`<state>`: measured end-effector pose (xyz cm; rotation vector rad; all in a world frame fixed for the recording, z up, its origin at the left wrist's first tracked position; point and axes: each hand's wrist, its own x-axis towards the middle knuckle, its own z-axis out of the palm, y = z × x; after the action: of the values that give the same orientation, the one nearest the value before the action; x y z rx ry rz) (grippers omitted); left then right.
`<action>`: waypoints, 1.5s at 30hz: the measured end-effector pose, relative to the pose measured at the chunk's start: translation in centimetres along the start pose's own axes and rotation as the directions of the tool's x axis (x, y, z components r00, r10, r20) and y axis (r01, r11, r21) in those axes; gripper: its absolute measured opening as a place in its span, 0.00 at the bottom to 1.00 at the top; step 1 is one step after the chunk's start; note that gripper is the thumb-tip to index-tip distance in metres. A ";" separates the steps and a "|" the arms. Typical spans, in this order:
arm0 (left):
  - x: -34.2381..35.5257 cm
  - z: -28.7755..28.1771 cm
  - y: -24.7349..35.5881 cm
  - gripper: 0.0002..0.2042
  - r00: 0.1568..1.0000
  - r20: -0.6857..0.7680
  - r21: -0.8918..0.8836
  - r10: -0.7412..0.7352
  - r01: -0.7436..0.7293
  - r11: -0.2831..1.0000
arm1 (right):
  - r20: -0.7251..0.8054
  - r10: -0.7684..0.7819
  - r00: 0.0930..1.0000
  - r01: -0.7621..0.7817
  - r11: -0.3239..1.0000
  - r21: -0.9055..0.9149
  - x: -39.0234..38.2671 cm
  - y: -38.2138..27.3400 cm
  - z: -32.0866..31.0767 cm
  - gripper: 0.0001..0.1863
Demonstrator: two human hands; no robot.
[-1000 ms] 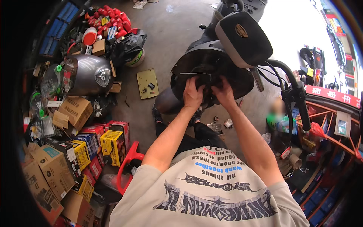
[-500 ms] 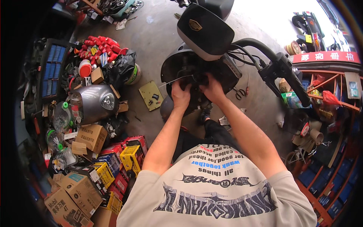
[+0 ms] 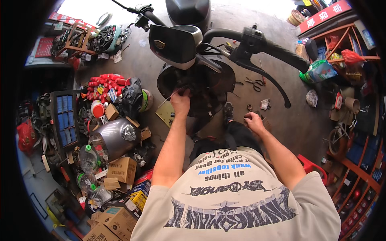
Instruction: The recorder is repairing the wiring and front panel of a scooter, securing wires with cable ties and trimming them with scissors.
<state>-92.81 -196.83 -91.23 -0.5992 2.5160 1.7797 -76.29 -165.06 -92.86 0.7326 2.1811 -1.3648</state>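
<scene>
A scooter stands in front of me with its black front shell (image 3: 165, 82) opened up and a dark cavity inside. My left hand (image 3: 180, 102) reaches to the left side of that cavity, fingers closed together. A thin pale strip shows by its fingertips, but the dark hides what they grip. Away from the scooter, my right hand (image 3: 254, 121) is over the floor beside my right knee, its fingers curled in. Whether anything small lies in them is hidden. Just beyond that hand lies a small roll of tape (image 3: 249, 107).
The handlebar grip (image 3: 287, 55) and brake lever (image 3: 277, 86) jut out at right. Scissors (image 3: 256, 83) lie on the floor. A pale yellow board (image 3: 164, 113) lies left of the scooter. Farther left are a grey scooter cover (image 3: 112, 138), red bottles (image 3: 104, 82) and cardboard boxes (image 3: 120, 170).
My right hand has left the shell and drawn back to beside my right knee. The left hand stays at the cavity. My view has shifted, so the handlebars appear farther left.
</scene>
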 end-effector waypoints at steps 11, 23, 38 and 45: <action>-2.4 0.1 3.8 0.29 0.889 0.144 0.339 0.435 -0.457 0.822 | -0.067 0.226 0.972 -0.200 0.942 0.269 0.4 8.0 -0.3 0.13; 1.0 -0.1 2.0 0.27 0.880 0.251 0.367 0.404 -0.472 0.801 | -0.111 0.469 0.876 -0.421 0.857 0.298 -3.8 14.5 0.7 0.12; 0.4 -6.4 1.9 0.14 0.970 -0.179 0.149 0.163 -0.137 0.979 | -0.183 0.138 0.973 -0.022 0.852 0.523 1.8 0.9 -4.3 0.13; -1.3 -5.0 11.6 0.13 0.816 -0.217 0.282 0.535 -0.473 0.835 | -0.620 -0.290 0.729 0.602 0.703 0.379 -0.4 -18.1 -17.1 0.07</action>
<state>-94.08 -197.68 -78.66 -0.1861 3.2687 1.5858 -89.50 -156.15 -73.71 0.8592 2.5003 -2.3950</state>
